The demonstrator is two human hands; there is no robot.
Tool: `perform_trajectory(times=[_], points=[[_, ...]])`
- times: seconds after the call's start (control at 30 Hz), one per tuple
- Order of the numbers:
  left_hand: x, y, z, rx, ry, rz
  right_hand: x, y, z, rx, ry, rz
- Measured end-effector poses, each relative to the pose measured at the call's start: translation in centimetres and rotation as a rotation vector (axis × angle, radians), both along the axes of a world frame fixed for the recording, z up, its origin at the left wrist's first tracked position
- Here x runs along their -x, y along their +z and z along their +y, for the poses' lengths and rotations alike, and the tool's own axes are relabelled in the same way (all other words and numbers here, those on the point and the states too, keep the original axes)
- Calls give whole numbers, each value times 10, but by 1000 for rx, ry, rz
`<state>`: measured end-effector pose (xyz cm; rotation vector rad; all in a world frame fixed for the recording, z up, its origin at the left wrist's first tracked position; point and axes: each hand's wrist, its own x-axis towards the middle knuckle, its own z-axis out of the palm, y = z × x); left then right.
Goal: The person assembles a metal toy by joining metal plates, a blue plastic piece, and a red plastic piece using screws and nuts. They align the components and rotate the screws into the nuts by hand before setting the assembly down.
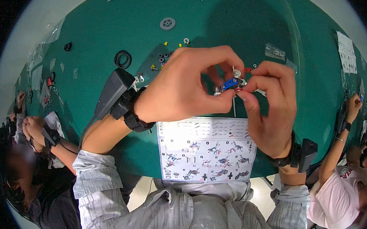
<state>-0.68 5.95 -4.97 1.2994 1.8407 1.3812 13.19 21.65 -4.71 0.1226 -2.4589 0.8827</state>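
Observation:
A small partly built model of blue and silver metal strips (229,83) is held up over the green table in front of me. My left hand (190,81) pinches it from the left, thumb below and fingers above. From the other side, the thumb and index finger of my right hand (273,101) close on its right end, by a small red piece (238,89). A thin silver rod (234,107) points down below the fingers. Beneath both hands lies a printed instruction sheet (206,154) with numbered assembly drawings, its upper edge near my wrists.
On the green tabletop (113,28) are a grey toothed wheel (167,23), black rubber rings (122,59) and several small yellow fasteners (154,67). A clear plastic bag (275,51) lies beyond my right hand. Other people sit left and right, one in a pink shirt (337,197).

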Motion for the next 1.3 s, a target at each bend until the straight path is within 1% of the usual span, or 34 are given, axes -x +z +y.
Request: perform_trajectory(times=[0.07,0.17,0.27,0.37,0.57,0.67,0.77,0.83,0.97,1.17,1.3], points=[[-1,0,0,-4,4,-31,0,0,1,3,0,-2],[-3,1,-1,22,14,-152,0,1,2,12,-2,-6],[-3,-3,0,-38,5,-178,1,1,3,4,-11,0],[-3,-3,-1,-21,9,-167,0,2,3,6,-30,-5],[-6,-7,-2,-90,24,-164,0,3,3,-23,-51,33],[-6,-7,-2,-124,22,-215,0,2,4,-32,-52,68],[-1,-12,-1,-237,-54,-168,-1,2,6,-37,-16,123],[5,-14,0,-318,-107,-85,-1,5,5,-45,8,179],[15,-17,2,-456,-220,-8,-4,10,8,-1,94,201],[20,-16,-1,-468,-292,10,-4,11,10,33,162,230],[14,-14,-1,-470,-266,-3,-4,11,9,16,170,245]])
